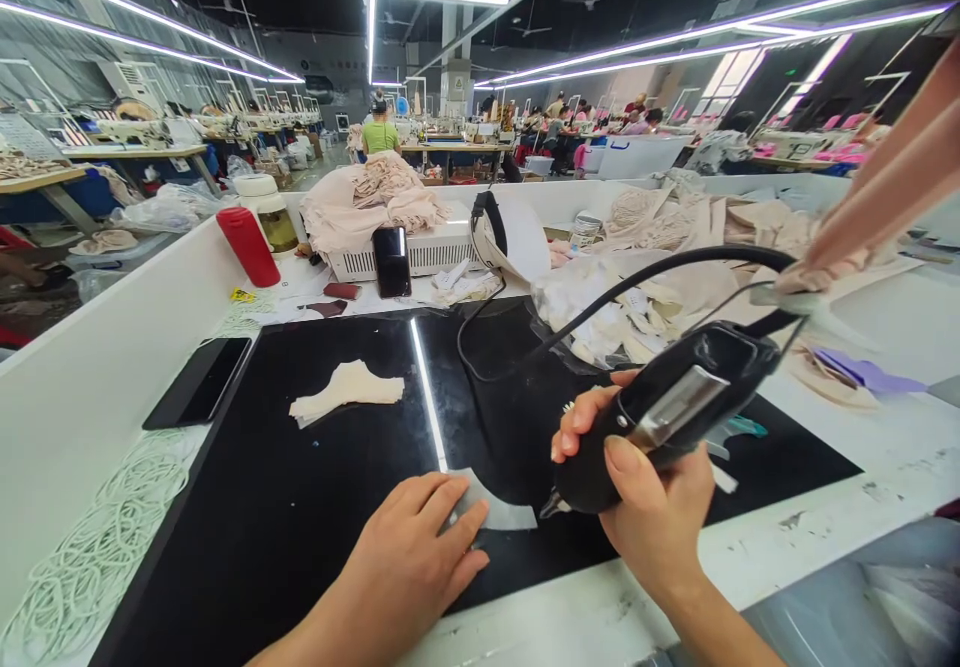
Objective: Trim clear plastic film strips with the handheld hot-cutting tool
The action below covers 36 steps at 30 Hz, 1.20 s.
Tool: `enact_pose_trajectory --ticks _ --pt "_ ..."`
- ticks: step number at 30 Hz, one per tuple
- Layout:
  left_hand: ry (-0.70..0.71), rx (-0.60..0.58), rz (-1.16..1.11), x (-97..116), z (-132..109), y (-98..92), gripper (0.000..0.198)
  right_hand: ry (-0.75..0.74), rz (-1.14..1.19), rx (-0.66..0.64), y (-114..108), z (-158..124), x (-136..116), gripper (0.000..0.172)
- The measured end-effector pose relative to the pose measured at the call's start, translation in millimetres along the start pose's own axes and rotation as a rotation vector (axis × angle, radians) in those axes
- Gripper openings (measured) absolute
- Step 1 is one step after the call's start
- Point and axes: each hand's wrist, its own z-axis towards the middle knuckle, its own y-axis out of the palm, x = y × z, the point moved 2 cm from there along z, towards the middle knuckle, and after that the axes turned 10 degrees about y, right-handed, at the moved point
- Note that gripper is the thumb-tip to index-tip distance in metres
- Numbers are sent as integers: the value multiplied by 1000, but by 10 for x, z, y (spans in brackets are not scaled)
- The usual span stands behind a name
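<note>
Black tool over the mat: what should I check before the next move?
1. Grip: ok; the right hand wraps around the black tool.
2. Pale curved piece steadied: ok; the left hand rests on it.
3. Fingers off the metal tip: ok; the left hand's are apart from it.
4. Tip touching the piece: cannot tell; it is very near the end.
5. Black cable off the piece: ok; it loops behind.
6. Power on: cannot tell.

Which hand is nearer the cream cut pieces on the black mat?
Left: the left hand sits to the near right of the cream cut pieces, resting on the translucent curved piece; the right hand is farther right, its grip around the black handheld tool.
</note>
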Motion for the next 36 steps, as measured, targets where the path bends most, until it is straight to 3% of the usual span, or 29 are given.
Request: enact_pose_trajectory --ticks 20,29,36 --pt "76 52 99 18 86 -112 37 -34 -1 -12 77 -35 83 36" --pt "156 16 -39 150 200 119 38 -36 -17 -12 95 -27 95 28" --pt "125 8 -107 126 234 111 37 -40 -16 -1 84 -25 81 29"
